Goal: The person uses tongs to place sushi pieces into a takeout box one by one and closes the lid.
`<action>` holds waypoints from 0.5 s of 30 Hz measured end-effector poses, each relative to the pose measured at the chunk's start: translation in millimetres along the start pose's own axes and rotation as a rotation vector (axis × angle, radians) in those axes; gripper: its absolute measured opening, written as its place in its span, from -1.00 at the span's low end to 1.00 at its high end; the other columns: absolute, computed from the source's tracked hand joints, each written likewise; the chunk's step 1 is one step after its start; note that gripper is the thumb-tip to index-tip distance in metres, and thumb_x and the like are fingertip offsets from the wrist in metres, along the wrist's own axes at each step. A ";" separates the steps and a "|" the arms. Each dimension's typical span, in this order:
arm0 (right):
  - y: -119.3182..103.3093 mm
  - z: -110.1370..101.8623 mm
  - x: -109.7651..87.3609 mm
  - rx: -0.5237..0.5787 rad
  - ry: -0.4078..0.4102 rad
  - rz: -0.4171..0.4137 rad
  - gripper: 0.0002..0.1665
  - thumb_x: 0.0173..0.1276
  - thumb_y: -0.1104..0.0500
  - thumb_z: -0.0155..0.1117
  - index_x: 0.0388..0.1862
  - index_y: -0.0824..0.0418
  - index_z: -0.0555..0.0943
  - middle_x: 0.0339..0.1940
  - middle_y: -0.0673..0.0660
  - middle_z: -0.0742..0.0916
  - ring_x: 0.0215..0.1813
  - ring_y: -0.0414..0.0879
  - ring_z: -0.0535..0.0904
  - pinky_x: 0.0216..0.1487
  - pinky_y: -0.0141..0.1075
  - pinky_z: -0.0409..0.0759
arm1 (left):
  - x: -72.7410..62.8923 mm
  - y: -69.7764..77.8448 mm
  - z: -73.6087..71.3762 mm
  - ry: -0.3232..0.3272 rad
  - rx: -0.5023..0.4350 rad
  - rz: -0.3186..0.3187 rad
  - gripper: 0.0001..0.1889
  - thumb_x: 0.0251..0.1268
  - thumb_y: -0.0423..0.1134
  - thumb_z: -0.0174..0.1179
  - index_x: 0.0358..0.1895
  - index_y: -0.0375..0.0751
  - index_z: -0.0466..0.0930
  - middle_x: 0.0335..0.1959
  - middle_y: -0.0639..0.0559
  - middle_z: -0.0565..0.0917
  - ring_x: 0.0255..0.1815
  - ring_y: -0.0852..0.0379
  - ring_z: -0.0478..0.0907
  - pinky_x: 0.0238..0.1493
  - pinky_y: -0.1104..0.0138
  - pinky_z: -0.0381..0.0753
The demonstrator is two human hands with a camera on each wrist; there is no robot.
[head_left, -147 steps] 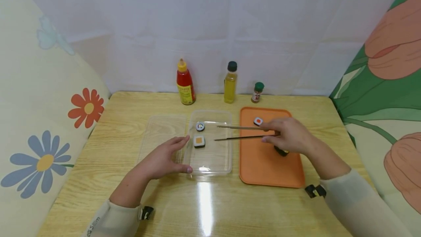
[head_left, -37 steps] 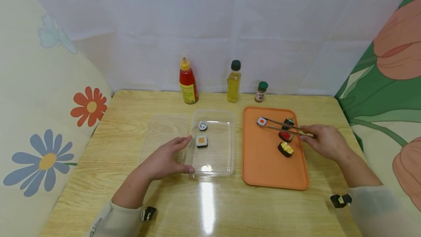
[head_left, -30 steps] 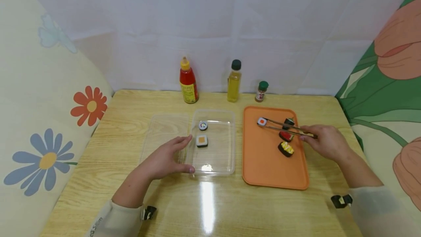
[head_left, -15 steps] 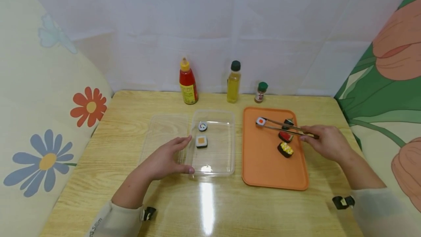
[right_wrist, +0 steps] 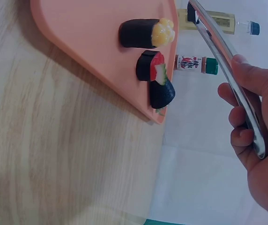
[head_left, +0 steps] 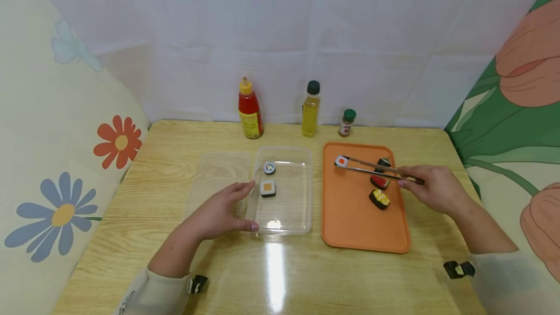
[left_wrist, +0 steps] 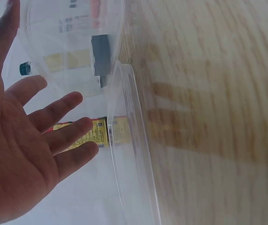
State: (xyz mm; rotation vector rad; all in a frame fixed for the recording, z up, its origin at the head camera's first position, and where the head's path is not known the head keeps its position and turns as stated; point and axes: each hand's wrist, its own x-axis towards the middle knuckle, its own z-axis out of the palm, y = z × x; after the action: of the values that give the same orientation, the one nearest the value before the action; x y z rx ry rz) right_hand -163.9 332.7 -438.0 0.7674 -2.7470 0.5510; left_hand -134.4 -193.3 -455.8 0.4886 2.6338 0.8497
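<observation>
My right hand [head_left: 435, 189] grips metal tongs [head_left: 376, 169] whose tips pinch a small sushi roll [head_left: 341, 161] with a red centre, over the far left part of the orange tray [head_left: 354, 227]. In the right wrist view, fingers and thumb wrap the tongs [right_wrist: 230, 77]. Beside the clear plastic box [head_left: 288, 208], my left hand [head_left: 220, 210] has its fingers spread, thumb near the box's front left corner; whether it touches the box I cannot tell. Inside the box lie a round roll [head_left: 269, 168] and a square roll with an orange centre [head_left: 268, 188].
On the tray's right side are a corn-topped sushi [head_left: 379, 199], a red-topped sushi [head_left: 379, 182] and a dark piece [head_left: 383, 163]. A clear lid [head_left: 223, 169] lies left of the box. Behind stand a red sauce bottle [head_left: 250, 113], an oil bottle [head_left: 310, 111] and a green-capped shaker [head_left: 347, 123].
The tongs went from above the box back over the tray and closed on the red-centred roll. That roll has since shifted slightly left. My left hand stays put.
</observation>
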 end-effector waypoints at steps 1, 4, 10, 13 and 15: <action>-0.9 -0.7 0.6 0.003 0.004 -0.006 -0.55 0.19 0.21 0.62 0.07 0.27 0.79 -0.15 0.21 0.84 -0.47 -0.29 0.57 -0.48 -0.31 0.47 | -0.1 -0.1 0.0 0.000 0.000 0.002 0.16 0.01 0.22 0.58 0.67 -0.02 0.15 0.63 -0.20 0.21 0.60 -0.35 0.14 0.46 -0.27 0.24; -3.0 -2.4 2.3 0.011 0.013 -0.025 -0.55 0.16 0.22 0.63 0.06 0.25 0.80 -0.16 0.20 0.84 -0.49 -0.31 0.55 -0.50 -0.33 0.46 | -0.4 -0.4 0.0 0.002 0.001 0.005 0.15 0.02 0.22 0.58 0.66 -0.03 0.16 0.62 -0.19 0.22 0.60 -0.35 0.14 0.46 -0.27 0.24; -6.5 -4.8 5.1 0.029 0.019 -0.058 -0.57 0.15 0.25 0.63 0.03 0.25 0.80 -0.20 0.18 0.85 -0.50 -0.35 0.53 -0.51 -0.35 0.47 | 0.0 -1.2 0.2 0.006 -0.001 0.011 0.15 0.01 0.22 0.58 0.66 -0.04 0.17 0.62 -0.19 0.22 0.60 -0.35 0.14 0.46 -0.27 0.24; -8.9 -6.4 6.4 0.029 0.012 -0.064 -0.59 0.17 0.24 0.62 0.03 0.23 0.81 -0.23 0.16 0.85 -0.55 -0.38 0.43 -0.52 -0.36 0.41 | 0.4 -1.8 0.6 0.007 0.001 0.014 0.15 0.01 0.22 0.58 0.66 -0.04 0.17 0.62 -0.19 0.23 0.60 -0.35 0.14 0.46 -0.27 0.25; -11.4 -7.7 7.5 0.027 0.006 -0.068 -0.61 0.19 0.23 0.61 0.02 0.22 0.81 -0.23 0.15 0.84 -0.58 -0.39 0.37 -0.53 -0.37 0.38 | 0.6 -2.5 0.8 0.008 0.004 0.014 0.15 0.00 0.23 0.58 0.66 -0.04 0.18 0.62 -0.19 0.23 0.59 -0.35 0.14 0.46 -0.27 0.25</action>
State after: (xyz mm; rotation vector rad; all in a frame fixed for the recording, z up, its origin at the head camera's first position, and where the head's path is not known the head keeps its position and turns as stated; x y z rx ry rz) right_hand -163.1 323.5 -425.3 0.8602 -2.7021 0.5771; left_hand -135.2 -194.6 -458.0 0.5058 2.6425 0.8525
